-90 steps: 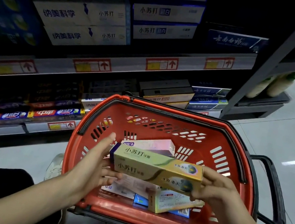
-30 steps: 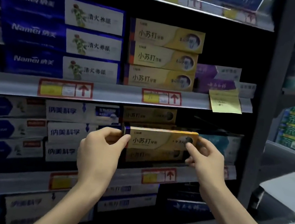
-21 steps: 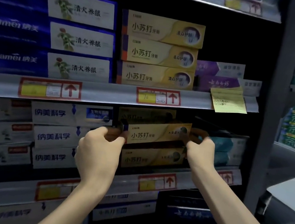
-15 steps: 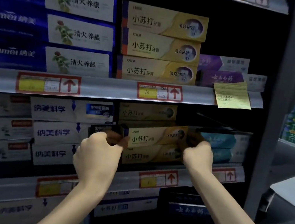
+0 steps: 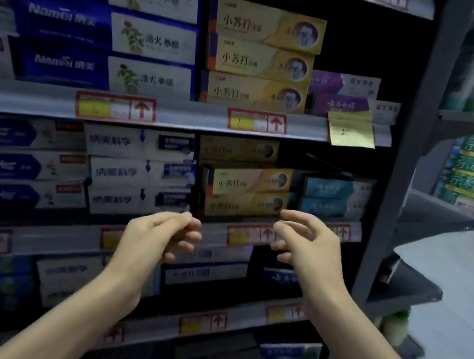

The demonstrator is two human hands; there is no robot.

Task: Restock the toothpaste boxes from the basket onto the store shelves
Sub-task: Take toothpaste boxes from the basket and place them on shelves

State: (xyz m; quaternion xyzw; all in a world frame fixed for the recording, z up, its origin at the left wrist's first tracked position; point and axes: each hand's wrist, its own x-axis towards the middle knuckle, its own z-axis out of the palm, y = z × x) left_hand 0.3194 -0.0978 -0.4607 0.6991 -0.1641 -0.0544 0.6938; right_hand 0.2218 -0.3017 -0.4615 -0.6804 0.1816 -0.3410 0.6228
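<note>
On the middle shelf, head view: one yellow toothpaste box (image 5: 248,181) lay flat atop a second yellow box (image 5: 242,207), its left end turned slightly outward; a third yellow box (image 5: 238,149) showed above, farther back in shadow; white boxes (image 5: 138,174) stacked just left, teal boxes (image 5: 334,196) just right; left hand (image 5: 155,238) hung before the shelf edge (image 5: 213,233), fingers loosely curled, holding nothing, apart from the boxes; right hand (image 5: 309,249) likewise empty, fingers relaxed, just below the stack's right end, not touching it. On the shelf above: three stacked yellow boxes (image 5: 260,60); blue boxes (image 5: 98,25) to their left; purple boxes (image 5: 339,96) to their right; a yellow note (image 5: 350,131) hung from that shelf's front rail.
</note>
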